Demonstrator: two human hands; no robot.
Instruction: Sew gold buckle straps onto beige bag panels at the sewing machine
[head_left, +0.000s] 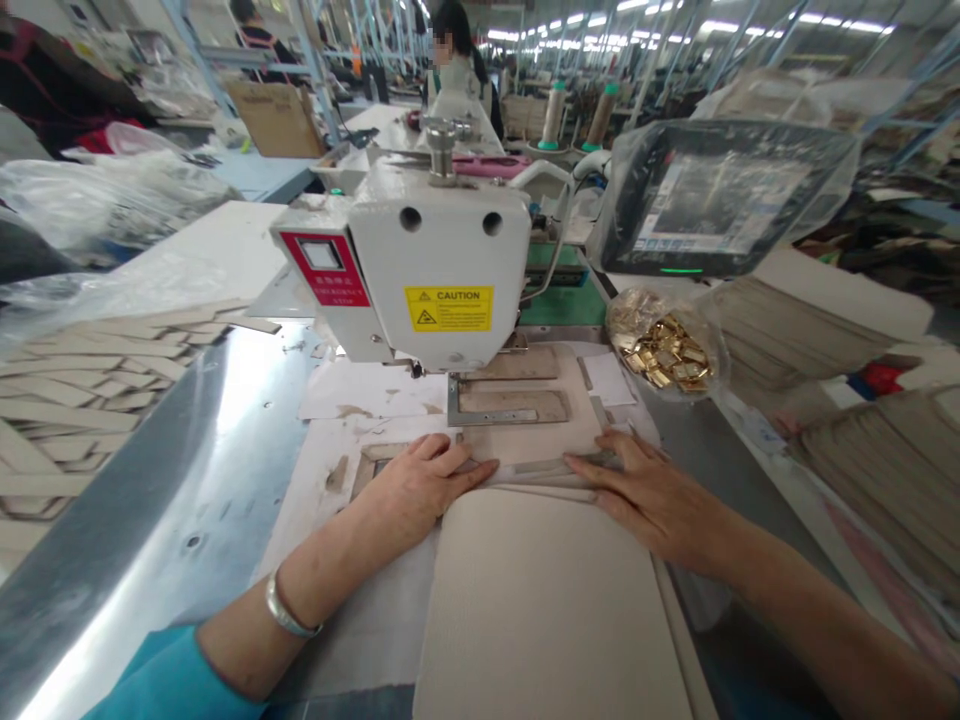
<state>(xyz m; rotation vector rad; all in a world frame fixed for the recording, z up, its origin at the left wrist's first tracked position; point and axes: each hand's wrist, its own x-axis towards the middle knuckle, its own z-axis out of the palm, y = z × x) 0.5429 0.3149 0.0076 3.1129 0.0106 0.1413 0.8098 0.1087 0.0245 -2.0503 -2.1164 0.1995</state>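
A beige panel (536, 447) lies flat under the sewing machine head (442, 270), with metal strips along its near and right edges. My left hand (431, 480) rests at the panel's near left corner, thumb stretched along the edge and the other fingers slightly bent. At the near right corner, my right hand (649, 495) has its fingers spread, the fingertips touching the edge and a metal strip. An L-shaped metal clamp (495, 415) sits on the panel below the needle area. Closer to me, a stack of beige panels (551, 600) reaches up to both hands.
Gold-coloured metal pieces (667, 352) fill a plastic-lined bowl on the right, below a plastic-wrapped control screen (712, 205). Beige strips (90, 400) lie spread on the left. More beige pieces (892, 490) are stacked at the right. Another person (491, 100) sits beyond the machine.
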